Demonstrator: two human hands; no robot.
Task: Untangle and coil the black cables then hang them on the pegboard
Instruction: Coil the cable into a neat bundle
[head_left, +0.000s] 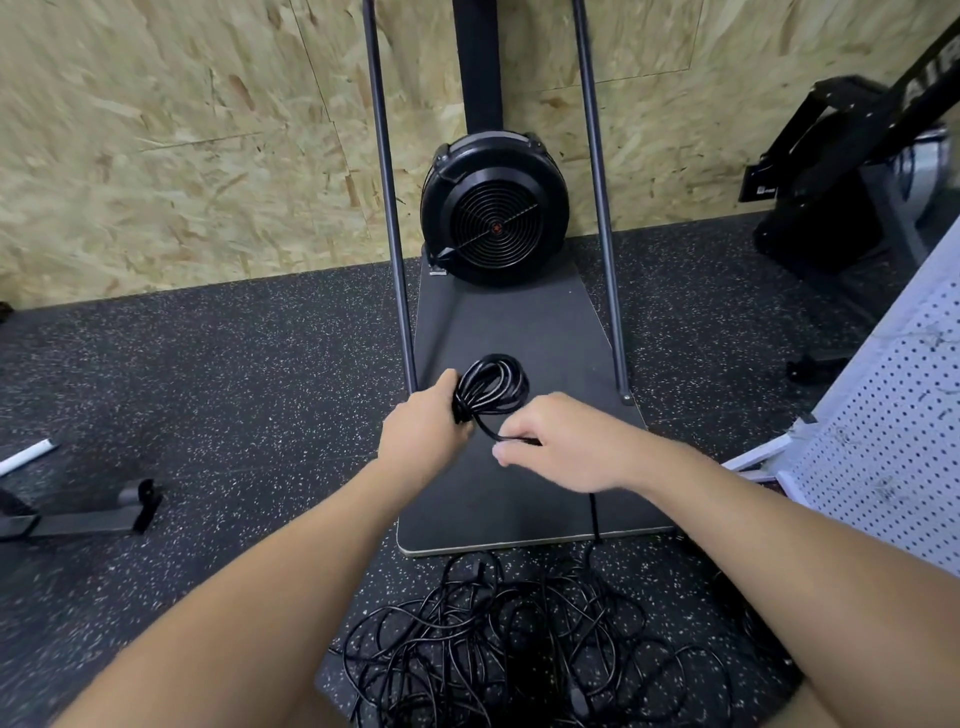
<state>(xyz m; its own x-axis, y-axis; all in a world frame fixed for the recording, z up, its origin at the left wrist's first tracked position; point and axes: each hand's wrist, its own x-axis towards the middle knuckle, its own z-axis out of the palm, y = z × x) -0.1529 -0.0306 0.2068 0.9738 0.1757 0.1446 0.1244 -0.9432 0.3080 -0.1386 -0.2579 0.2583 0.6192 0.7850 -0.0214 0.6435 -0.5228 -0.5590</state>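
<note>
A coiled black cable (493, 383) of several loops is held out in front of me, over a dark platform. My left hand (423, 428) grips the coil at its near left side. My right hand (556, 441) pinches the loose strand that leads out of the coil; that strand drops behind the hand toward the floor. A tangled pile of black cables (519, 639) lies on the speckled floor between my forearms. The white pegboard (893, 441) leans at the right edge of the view.
The dark platform (519, 322) belongs to a machine with a round black fan housing (493, 208) and two slanted metal poles (389, 208). Another black machine (841, 171) stands at the far right. A metal foot (93, 512) lies at the left. An OSB wall stands behind.
</note>
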